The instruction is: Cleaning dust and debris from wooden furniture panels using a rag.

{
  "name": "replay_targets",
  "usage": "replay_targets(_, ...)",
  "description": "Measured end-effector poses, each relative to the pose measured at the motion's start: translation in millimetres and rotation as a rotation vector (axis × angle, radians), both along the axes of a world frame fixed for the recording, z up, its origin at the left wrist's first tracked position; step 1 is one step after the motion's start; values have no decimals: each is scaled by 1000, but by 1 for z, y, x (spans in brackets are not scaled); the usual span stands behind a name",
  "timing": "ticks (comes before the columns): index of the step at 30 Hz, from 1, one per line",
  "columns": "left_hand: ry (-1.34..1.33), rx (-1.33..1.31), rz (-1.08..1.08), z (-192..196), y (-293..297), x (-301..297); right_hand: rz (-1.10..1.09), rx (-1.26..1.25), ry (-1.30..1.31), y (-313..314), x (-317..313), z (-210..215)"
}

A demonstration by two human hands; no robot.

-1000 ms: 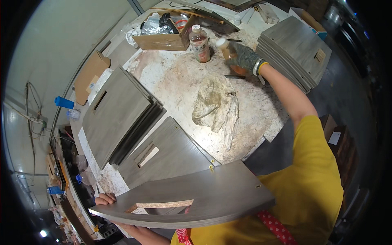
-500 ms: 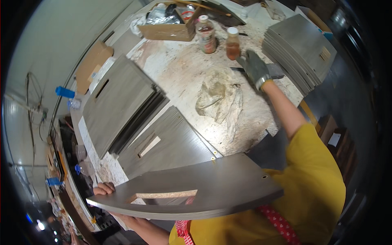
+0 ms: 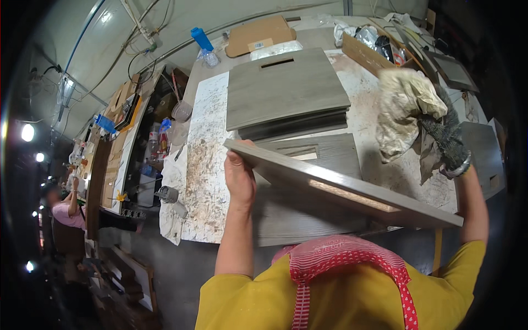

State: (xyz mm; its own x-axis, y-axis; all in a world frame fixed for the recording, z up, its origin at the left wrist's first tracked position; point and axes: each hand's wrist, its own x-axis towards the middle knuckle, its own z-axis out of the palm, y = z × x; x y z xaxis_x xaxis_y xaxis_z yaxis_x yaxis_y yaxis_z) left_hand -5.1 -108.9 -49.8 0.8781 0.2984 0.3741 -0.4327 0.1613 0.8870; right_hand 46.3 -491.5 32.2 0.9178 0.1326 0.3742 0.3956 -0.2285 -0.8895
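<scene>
My bare left hand point(image 3: 240, 179) grips one end of a grey wood-grain board point(image 3: 291, 171) with a rectangular slot. The board is tilted, its long edge sloping down toward my right side. In a dark work glove, my right hand point(image 3: 448, 135) is closed on a stained, crumpled cloth point(image 3: 404, 113), lifted above the worktable point(image 3: 206, 165) at the right. Below the held board lies another slotted grey board point(image 3: 313, 217), partly covered by it. Farther back sits a stack of similar boards point(image 3: 286, 91).
At the back right stands a cardboard box point(image 3: 366, 55) with plastic bags. Flat cardboard point(image 3: 261, 36) and a blue-topped bottle point(image 3: 203, 44) are along the back. More boards point(image 3: 484, 157) lie far right. A small grey cup point(image 3: 166, 193) sits at the left edge. Another person point(image 3: 69, 212) works far left.
My view has swung left. My right hand has taken up the cloth from the table. The held board has changed its tilt, its left end now higher.
</scene>
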Motion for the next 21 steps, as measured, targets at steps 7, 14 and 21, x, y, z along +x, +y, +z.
replay_targets(7, -103, 48, 47, 1, -3, 8, 524, -932, -282, 134, -71, 93)
replay_targets(14, -16, 97, 58, -7, -10, 11, 444, -757, -981, 269, 2, 54)
replay_targets(21, -100, 58, -51, 7, -7, 12, 260, -1169, -784, 198, -50, 68)
